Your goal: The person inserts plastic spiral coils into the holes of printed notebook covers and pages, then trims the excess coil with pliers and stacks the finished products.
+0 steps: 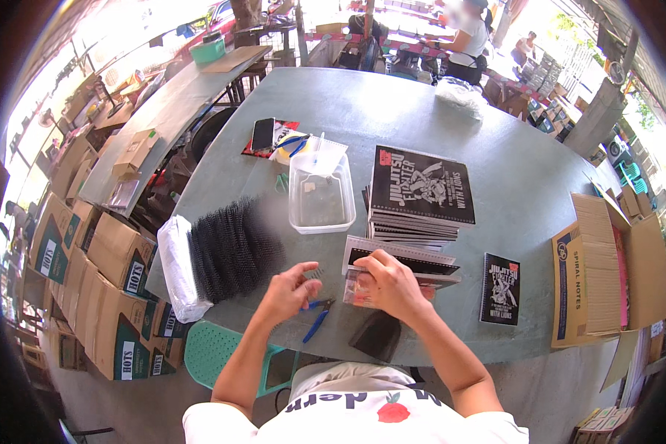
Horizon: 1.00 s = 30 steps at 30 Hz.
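Main table [525, 200]: one phone [263, 135], one tub [320, 211], one lone notebook [501, 290], one coil heap [233, 248].

notebooks [424, 185] are paper, the tub [324, 211] glossy plastic.

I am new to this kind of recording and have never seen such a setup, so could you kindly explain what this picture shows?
There is no machine here: a person works with two bare hands. The single picture comes from a wide-lens camera on the person's head, looking down, so straight edges bend near the rim.

On the grey table are a tall stack of notebooks, a pile of black coils, a see-through tub, a phone, blue-handled pliers and a single notebook. An open cardboard box stands at the right.

The right hand is at a smaller pile of books; its grip is unclear. The left hand has curled fingers, perhaps around something thin, too faint to name.
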### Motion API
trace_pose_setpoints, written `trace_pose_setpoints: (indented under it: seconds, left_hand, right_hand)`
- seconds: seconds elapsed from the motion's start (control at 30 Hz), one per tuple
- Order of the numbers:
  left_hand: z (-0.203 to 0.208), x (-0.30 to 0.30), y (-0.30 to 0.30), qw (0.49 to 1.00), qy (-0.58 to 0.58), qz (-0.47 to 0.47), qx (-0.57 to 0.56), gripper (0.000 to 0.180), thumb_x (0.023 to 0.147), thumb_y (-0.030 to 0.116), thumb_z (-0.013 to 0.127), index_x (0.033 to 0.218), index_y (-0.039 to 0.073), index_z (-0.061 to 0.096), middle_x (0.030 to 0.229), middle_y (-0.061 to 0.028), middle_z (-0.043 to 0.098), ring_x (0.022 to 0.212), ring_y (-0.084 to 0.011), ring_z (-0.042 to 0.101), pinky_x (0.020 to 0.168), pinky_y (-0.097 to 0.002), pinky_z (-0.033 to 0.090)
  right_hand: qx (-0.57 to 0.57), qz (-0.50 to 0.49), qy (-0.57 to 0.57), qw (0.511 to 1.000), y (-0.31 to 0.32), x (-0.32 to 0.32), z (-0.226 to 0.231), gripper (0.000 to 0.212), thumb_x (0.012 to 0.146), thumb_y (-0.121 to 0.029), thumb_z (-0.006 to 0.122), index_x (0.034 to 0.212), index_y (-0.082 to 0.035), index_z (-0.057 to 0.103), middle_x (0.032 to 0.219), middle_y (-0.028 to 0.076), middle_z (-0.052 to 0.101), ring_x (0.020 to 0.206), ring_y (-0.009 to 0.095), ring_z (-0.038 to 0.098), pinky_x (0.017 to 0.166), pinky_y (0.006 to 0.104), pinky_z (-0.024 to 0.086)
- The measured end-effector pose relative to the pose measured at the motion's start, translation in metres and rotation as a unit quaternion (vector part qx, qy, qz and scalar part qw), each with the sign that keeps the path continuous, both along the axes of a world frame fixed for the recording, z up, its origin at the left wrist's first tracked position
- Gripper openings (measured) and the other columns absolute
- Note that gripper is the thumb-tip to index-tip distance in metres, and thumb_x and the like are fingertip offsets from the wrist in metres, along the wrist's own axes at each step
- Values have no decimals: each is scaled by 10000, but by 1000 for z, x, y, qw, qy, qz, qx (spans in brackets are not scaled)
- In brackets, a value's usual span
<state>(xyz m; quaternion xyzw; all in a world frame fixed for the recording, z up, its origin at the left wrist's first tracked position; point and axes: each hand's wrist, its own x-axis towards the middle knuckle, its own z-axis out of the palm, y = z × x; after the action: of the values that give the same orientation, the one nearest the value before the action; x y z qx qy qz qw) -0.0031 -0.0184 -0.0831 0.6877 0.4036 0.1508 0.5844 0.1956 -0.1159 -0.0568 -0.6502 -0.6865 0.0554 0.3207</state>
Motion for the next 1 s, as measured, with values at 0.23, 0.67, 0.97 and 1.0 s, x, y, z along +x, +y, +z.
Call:
trace_pose_setpoints:
  seconds: [0.23,0.67,0.97,1.0]
  left_hand:
    - [-5,20,-20,987,-25,-40,154,343,876,102,576,1214,52,544,735,-71,617,661,-110,558,641,-243,472]
    - [13,40,-19,964,-96,27,248,178,833,114,629,966,-3,648,832,-114,658,693,-143,607,625,-257,471]
    - [1,53,-12,915,-52,58,396,131,846,114,605,897,-5,628,699,-99,630,612,-139,608,545,-284,469]
    - [1,45,-7,948,-50,46,312,122,847,106,600,889,-5,623,673,-89,620,590,-131,604,526,-281,465]
  right_hand:
    - [8,-34,-76,997,7,-6,-9,211,751,-141,637,939,-61,584,829,98,628,782,258,618,676,360,482]
    - [-93,10,105,990,18,20,6,213,776,-141,628,973,-61,650,851,142,660,772,317,638,683,374,500]
    - [-79,9,98,992,10,15,9,205,741,-124,639,938,-67,645,849,140,651,778,314,629,684,383,503]
    - [-7,28,91,995,12,13,-1,187,766,-149,633,931,-62,645,845,133,653,778,306,632,667,378,505]
